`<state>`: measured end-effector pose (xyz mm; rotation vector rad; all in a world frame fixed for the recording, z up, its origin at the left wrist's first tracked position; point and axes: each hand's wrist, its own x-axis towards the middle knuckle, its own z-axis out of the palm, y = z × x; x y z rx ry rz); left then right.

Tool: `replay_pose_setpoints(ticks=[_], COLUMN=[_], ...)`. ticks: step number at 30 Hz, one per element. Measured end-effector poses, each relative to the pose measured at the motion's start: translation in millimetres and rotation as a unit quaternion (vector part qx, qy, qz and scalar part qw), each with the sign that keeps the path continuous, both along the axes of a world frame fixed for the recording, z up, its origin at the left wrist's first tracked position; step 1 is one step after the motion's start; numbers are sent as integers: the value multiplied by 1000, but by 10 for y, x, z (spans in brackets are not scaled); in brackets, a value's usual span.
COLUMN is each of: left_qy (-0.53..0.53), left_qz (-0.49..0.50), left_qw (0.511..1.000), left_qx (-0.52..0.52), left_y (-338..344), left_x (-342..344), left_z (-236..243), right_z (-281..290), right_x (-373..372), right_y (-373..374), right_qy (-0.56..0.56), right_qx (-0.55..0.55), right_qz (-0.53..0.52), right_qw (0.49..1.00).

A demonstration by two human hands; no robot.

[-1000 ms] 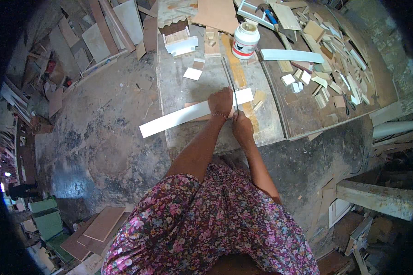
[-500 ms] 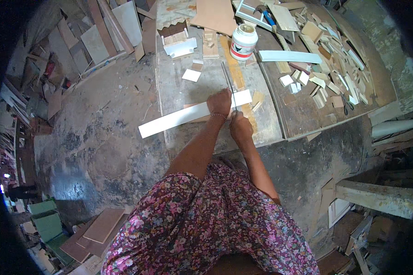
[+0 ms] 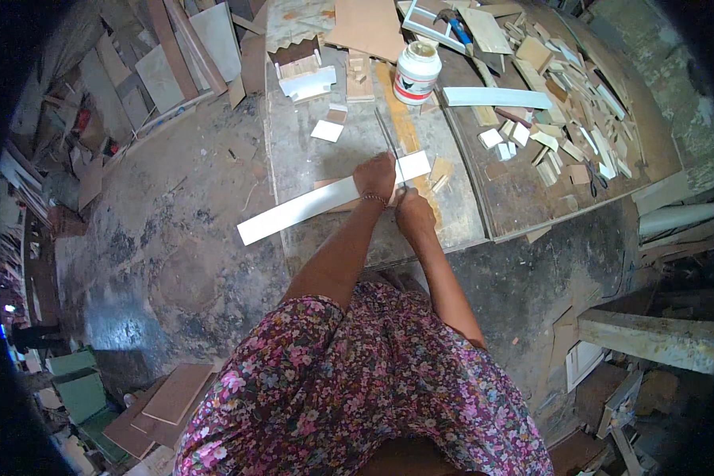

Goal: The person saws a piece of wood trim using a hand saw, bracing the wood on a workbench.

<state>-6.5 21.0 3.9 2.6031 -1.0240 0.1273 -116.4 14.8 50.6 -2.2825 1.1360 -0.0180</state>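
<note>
My left hand (image 3: 374, 176) is closed over a long white strip (image 3: 289, 208), pressing it onto a tan piece on the worktable (image 3: 452, 206). My right hand (image 3: 412, 210) is closed on the near end of a long, thin dark blade (image 3: 381, 122), which lies across the strip just right of my left hand; the blade's handle is hidden in my fingers. The short right end of the strip (image 3: 416, 164) shows beyond the blade. Small light wood offcuts (image 3: 440, 176) lie to the right.
A white jar (image 3: 416, 75), a hammer (image 3: 458, 30), a small wooden box (image 3: 303, 78) and a white bar (image 3: 496, 97) lie farther back. Several offcuts (image 3: 555, 139) and scissors (image 3: 595, 181) cover the right board. Planks (image 3: 174, 71) lean at upper left; a beam (image 3: 646, 339) juts at lower right.
The view has shifted slightly. My right hand has moved a little relative to the strip, while my left hand keeps its place on it.
</note>
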Motion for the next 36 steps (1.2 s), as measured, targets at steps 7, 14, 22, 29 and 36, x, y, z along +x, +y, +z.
replay_pose_setpoints(ticks=[7, 14, 22, 29, 36], left_qy=[-9, 0, -25, -50, 1], left_qz=[-11, -22, -24, -54, -22], left_qw=[1000, 1000, 999, 997, 1000], left_qx=[-20, -4, -24, -28, 6], left_y=[6, 23, 5, -23, -20], left_x=[4, -5, -36, 25, 7], left_z=[34, 47, 14, -67, -13], right_z=[-11, -4, 25, -59, -25], right_x=[-52, 50, 131, -14, 43], right_y=[154, 15, -35, 74, 56], right_qy=[-57, -10, 13, -65, -20], right_qx=[-66, -44, -32, -46, -9], right_qz=[-21, 6, -30, -35, -50], right_qw=[996, 999, 999, 996, 999])
